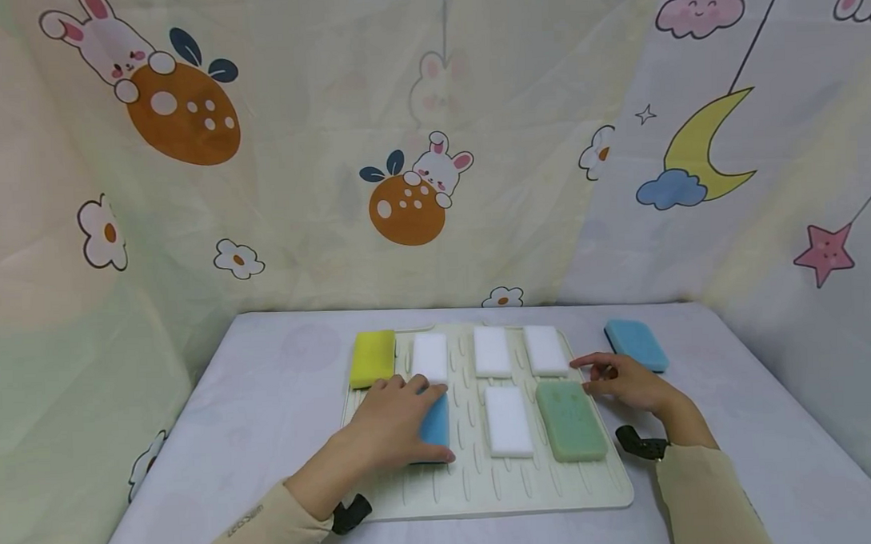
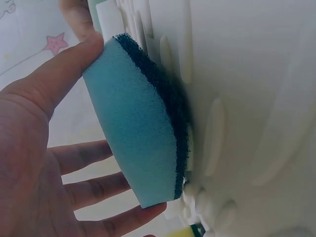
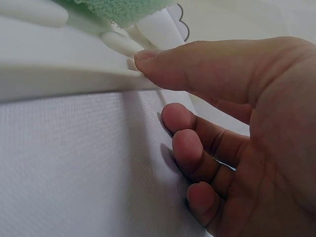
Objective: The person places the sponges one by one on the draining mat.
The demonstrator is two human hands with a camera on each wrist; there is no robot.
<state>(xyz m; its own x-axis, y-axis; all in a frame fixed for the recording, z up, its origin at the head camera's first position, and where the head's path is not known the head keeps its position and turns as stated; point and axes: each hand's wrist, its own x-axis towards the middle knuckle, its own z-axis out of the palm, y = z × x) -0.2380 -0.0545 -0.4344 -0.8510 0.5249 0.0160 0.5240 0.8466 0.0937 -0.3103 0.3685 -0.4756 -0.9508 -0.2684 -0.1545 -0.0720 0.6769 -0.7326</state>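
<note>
My left hand (image 1: 390, 426) grips a blue sponge (image 1: 435, 422) at the mat's left, thumb on its near end and fingers at its far end. In the left wrist view, the sponge (image 2: 133, 123) bows slightly between them, its dark scouring layer toward the mat. At the mat's right edge rests my right hand (image 1: 630, 385), its thumb touching the rim of the off-white ridged mat (image 3: 74, 81), other fingers loosely bent by the cloth. A green sponge (image 1: 572, 421) lies beside that thumb. A white sponge (image 1: 546, 350) is near the index fingertip.
More white sponges (image 1: 492, 352) lie on the mat, with one (image 1: 430, 358) behind the left hand and one (image 1: 509, 421) left of the green sponge. A yellow sponge (image 1: 372, 359) sits at the far left corner. Another blue sponge (image 1: 636, 345) lies on the white tablecloth (image 1: 267, 390).
</note>
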